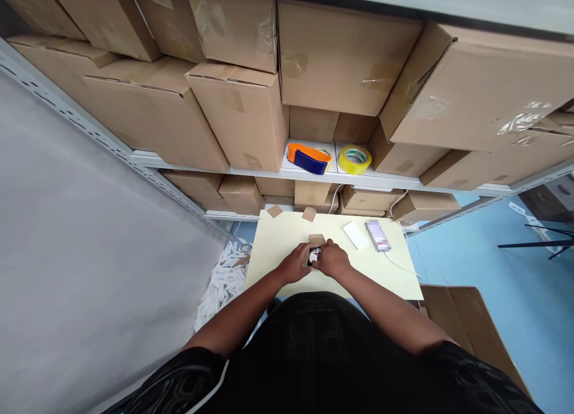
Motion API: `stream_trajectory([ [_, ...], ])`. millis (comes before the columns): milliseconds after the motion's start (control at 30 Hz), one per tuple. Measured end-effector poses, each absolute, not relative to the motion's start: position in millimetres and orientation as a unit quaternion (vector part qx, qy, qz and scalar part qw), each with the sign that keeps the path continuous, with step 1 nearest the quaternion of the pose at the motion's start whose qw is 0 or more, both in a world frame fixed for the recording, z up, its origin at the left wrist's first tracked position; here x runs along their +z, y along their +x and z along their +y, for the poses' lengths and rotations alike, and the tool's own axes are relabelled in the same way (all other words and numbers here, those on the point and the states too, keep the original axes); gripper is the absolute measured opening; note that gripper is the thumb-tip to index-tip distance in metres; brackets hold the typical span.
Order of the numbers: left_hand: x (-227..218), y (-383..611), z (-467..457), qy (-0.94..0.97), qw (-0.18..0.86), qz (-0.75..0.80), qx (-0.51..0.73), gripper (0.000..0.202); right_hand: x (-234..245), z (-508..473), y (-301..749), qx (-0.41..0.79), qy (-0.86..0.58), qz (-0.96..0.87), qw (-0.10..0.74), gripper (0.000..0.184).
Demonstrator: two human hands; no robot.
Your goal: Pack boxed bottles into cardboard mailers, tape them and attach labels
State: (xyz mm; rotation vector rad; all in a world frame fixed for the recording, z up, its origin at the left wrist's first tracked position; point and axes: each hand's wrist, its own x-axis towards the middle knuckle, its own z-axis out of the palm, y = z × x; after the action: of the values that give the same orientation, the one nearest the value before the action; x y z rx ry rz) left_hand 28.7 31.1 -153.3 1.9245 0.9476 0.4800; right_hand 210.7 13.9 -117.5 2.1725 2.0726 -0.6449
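Both hands meet over a small open cardboard box (317, 240) at the middle of the pale yellow table (273, 276). Its flap stands up on the far side. My left hand (296, 264) grips the box's left side. My right hand (335, 260) is closed at the right side, its fingertips reaching over the opening. Inside lies a small white and dark object (314, 255), partly covered by the fingers; its kind is too small to tell. Brown cardboard pieces (309, 213) lie at the table's far edge. A white flat box (355, 235) and a phone (378, 235) lie to the right.
Shelves packed with cardboard boxes (345, 55) rise beyond the table. A tape dispenser (309, 157) and a yellow tape roll (354, 160) sit on a shelf edge. White scraps (223, 285) pile up on the floor at left; flattened cardboard (466, 321) lies at right.
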Motion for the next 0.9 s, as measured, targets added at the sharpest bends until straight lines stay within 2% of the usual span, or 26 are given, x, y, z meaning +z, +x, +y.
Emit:
stream_trajectory([
  [167, -157, 29, 33, 0.788, 0.452, 0.375, 0.184, 0.082, -117, 18, 203, -0.193, 0.714, 0.670, 0.068, 0.062],
  [333, -158, 32, 33, 0.778, 0.445, 0.406, 0.176, 0.081, -115, 16, 203, -0.171, 0.699, 0.693, 0.040, 0.055],
  [567, -165, 42, 28, 0.770, 0.438, 0.416, 0.202, 0.082, -89, -9, 220, -0.093, 0.697, 0.705, -0.098, 0.036],
  [733, -159, 46, 25, 0.743, 0.454, 0.446, 0.205, 0.082, -41, -7, 246, -0.161, 0.676, 0.677, -0.244, 0.033],
  [900, -140, 45, 22, 0.748, 0.427, 0.456, 0.223, 0.095, -12, 0, 278, -0.247, 0.660, 0.620, -0.343, 0.035],
])
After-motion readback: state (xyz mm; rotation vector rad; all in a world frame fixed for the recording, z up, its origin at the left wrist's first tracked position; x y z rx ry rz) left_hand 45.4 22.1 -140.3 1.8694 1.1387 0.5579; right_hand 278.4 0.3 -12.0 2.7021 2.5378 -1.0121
